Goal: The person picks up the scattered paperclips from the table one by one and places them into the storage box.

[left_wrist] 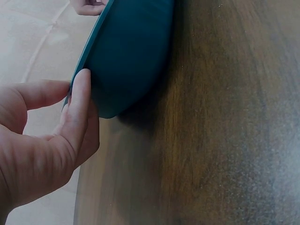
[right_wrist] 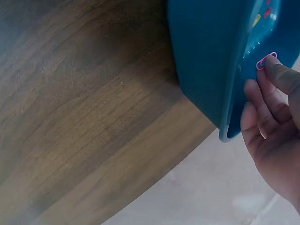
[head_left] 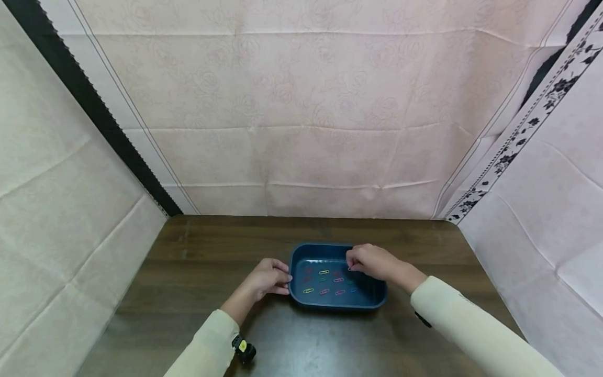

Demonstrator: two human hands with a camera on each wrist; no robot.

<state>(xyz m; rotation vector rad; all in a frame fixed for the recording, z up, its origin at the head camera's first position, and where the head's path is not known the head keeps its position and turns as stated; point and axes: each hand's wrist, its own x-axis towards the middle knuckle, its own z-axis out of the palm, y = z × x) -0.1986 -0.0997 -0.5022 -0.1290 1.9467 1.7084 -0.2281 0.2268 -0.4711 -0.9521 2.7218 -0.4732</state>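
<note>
A blue rectangular tray (head_left: 336,302) sits on the wooden table, with several coloured paper clips lying on its floor, among them a yellow paper clip (head_left: 308,290) and a pink paper clip (head_left: 324,291). My left hand (head_left: 269,277) pinches the tray's left rim; in the left wrist view the thumb and fingers (left_wrist: 82,89) are on either side of that edge. Over the tray's right part, my right hand (head_left: 372,261) holds a pink paper clip (right_wrist: 259,64) between thumb and index finger, seen in the right wrist view. This hand hides the tray's back right corner.
The brown wooden table (head_left: 212,251) extends around the tray on all sides. Pale patterned cloth (head_left: 301,104) hangs behind its far edge, and more cloth (head_left: 542,209) flanks it at left and right. A black device (head_left: 245,352) is strapped at the left wrist.
</note>
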